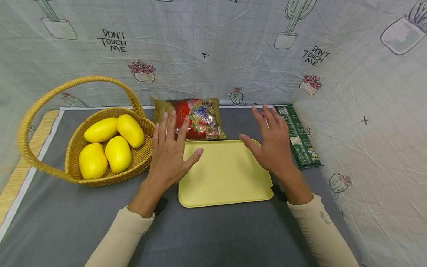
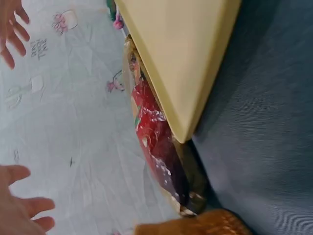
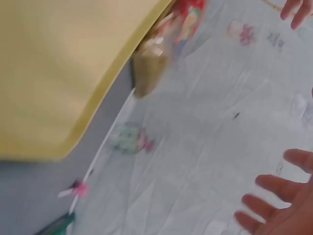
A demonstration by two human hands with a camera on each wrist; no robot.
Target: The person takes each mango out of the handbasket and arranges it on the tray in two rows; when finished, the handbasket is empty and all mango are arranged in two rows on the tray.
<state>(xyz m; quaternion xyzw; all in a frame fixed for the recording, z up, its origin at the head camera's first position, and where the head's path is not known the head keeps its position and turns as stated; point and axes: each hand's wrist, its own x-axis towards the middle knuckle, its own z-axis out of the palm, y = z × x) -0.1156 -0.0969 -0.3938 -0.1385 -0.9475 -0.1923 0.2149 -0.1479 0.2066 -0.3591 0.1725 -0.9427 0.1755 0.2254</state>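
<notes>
Both hands are raised over the table with fingers spread, holding nothing. In the head view my left hand (image 1: 170, 152) overlaps the left edge of a pale yellow tray (image 1: 227, 174) and the near side of a shiny red and gold candy bag (image 1: 197, 118). My right hand (image 1: 271, 144) overlaps the tray's right edge, beside a long dark green packet (image 1: 298, 137). Behind its fingers shows part of a small pink lollipop (image 1: 264, 118), its pink head and white stick clearer in the right wrist view (image 3: 79, 188).
A wicker basket (image 1: 146, 128) with a tall arched handle stands at the left, holding several yellow mangoes (image 1: 118, 154). Grey cloth (image 1: 213, 237) covers the table. A printed cactus curtain (image 1: 200, 55) hangs behind and along the right side.
</notes>
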